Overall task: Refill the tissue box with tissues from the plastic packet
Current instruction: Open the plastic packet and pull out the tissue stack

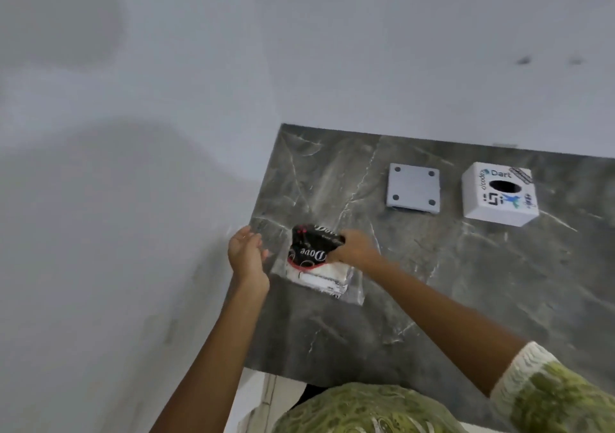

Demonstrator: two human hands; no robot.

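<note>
The clear plastic packet with black "Dove" printing and a white stack of tissues (316,259) lies at the near-left part of the dark grey marbled desk (432,283), well apart from the white cube-shaped tissue box with stickers and an oval top hole (499,194), which stands at the far right with a flat grey square base plate (412,188) just left of it. The right hand (354,248) is closed in a grip on the packet's crumpled black end, while the left hand (248,253) hovers open-palmed just left of the packet, touching nothing I can make out. This looks like the opening step, so next the left hand likely needs to steady the packet while the tissues slide out.
</note>
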